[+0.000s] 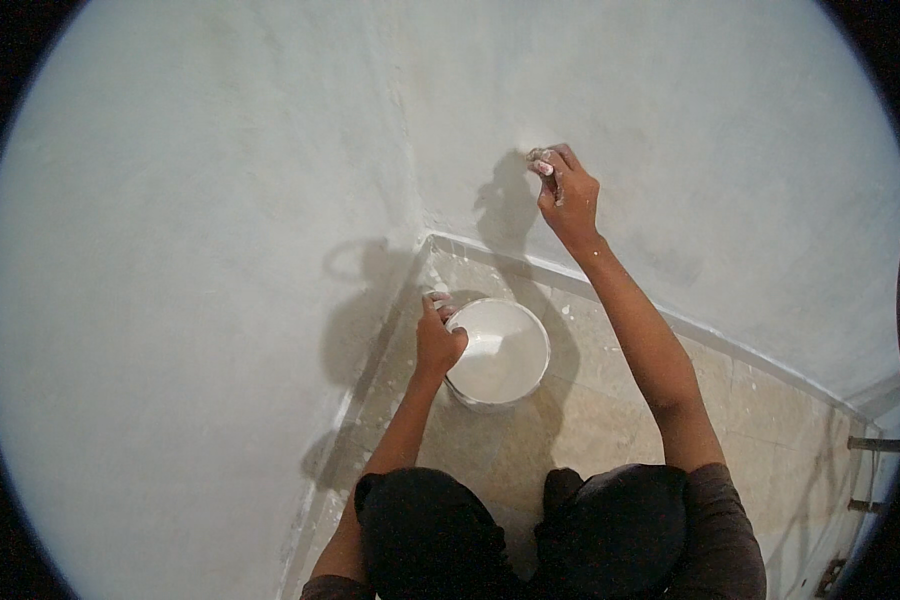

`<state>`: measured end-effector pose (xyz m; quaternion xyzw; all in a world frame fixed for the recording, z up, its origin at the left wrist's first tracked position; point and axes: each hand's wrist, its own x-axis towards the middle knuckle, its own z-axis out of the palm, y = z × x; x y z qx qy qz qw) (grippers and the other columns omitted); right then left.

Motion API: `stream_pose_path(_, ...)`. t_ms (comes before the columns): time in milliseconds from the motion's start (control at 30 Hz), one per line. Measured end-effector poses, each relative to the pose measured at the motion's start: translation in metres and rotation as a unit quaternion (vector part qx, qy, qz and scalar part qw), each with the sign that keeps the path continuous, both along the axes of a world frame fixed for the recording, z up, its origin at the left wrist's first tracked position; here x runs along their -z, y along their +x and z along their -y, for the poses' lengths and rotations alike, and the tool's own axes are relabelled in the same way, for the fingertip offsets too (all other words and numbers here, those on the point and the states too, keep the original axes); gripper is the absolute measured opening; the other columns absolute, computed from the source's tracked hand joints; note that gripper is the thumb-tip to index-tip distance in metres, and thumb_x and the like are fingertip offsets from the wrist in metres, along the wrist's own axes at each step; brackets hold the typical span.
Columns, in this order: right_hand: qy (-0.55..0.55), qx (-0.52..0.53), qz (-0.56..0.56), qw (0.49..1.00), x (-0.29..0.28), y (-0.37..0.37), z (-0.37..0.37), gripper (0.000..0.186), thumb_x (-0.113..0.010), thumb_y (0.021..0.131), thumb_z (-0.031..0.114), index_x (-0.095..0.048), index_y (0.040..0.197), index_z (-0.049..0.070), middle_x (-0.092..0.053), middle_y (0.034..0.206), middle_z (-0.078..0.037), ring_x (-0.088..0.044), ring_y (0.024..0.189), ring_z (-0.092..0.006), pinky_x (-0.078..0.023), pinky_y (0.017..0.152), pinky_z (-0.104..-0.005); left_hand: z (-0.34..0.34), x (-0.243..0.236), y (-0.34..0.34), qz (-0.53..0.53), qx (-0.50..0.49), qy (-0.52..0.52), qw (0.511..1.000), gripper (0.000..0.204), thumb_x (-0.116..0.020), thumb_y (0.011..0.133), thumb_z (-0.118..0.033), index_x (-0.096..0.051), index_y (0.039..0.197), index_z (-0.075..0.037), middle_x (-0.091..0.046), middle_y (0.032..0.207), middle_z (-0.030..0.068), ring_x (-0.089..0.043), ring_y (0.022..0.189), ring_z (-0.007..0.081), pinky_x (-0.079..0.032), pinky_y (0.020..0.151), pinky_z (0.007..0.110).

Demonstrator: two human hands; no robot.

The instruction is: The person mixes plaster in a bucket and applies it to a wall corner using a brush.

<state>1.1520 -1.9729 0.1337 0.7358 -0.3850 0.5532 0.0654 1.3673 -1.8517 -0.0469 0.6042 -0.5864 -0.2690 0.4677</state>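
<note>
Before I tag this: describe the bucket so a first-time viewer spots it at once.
Find the corner where the two pale walls meet the tan floor. Below and slightly right of it in the picture, above the dark-clad knees, is a white bucket, the person's left grip at its left rim. It is the only round, open-topped container in view.

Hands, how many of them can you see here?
2. The left hand is at the rim of the white bucket; the right hand is higher in the picture, at the wall.
</note>
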Motion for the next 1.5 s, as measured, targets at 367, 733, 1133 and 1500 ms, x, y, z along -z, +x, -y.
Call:
stream_pose_path(367, 0.069, -0.001, -0.265, 0.962, 0.133, -0.011, 0.0, 0.031, -0.065, 0.075, 0.001, -0.065, 0.103, 0.013, -0.064, 0.115, -0.011, -0.068, 0.093, -0.0308, -0.058, 0.072, -0.0412, 0.001, 0.0, -0.001, -0.027, 0.018, 0.015, 0.999, 0.059, -0.057, 0.066, 0.005, -0.041, 0.123, 0.0, -0.068, 0.097, 0.0226, -0.068, 0.094, 0.0335, -0.053, 0.087, 0.038)
stream_pose_path(733, 0.028, 0.001, -0.021, 0.999, 0.047, -0.002, 0.016, 0.028, -0.064, 0.072, -0.004, -0.064, 0.097, 0.009, -0.064, 0.102, -0.012, -0.065, 0.076, -0.0327, -0.053, 0.064, -0.042, 0.0, 0.0, -0.002, -0.029, 0.011, 0.009, 0.999, 0.059, -0.057, 0.066, 0.005, -0.043, 0.123, -0.002, -0.068, 0.094, 0.0198, -0.068, 0.094, 0.0337, -0.052, 0.086, 0.038)
stream_pose_path(1133, 0.041, -0.013, -0.272, 0.961, 0.131, 0.004, 0.01, 0.031, -0.069, 0.073, 0.005, -0.065, 0.102, 0.014, -0.064, 0.108, -0.007, -0.067, 0.084, -0.0273, -0.056, 0.068, -0.0428, 0.0, -0.007, -0.003, -0.042, 0.013, 0.048, 0.998, 0.061, -0.057, 0.066, 0.006, -0.042, 0.124, -0.003, -0.066, 0.099, 0.0204, -0.067, 0.095, 0.032, -0.051, 0.087, 0.038)
stream_pose_path(1500, 0.022, 0.013, -0.017, 1.0, 0.052, 0.01, 0.028, 0.029, -0.059, 0.069, -0.007, -0.062, 0.094, 0.009, -0.061, 0.091, -0.01, -0.064, 0.076, -0.0324, -0.05, 0.062, -0.0415, 0.001, 0.003, -0.001, -0.051, 0.003, 0.021, 0.999, 0.06, -0.055, 0.065, 0.004, -0.043, 0.123, -0.002, -0.068, 0.1, 0.0236, -0.067, 0.096, 0.0359, -0.051, 0.084, 0.04)
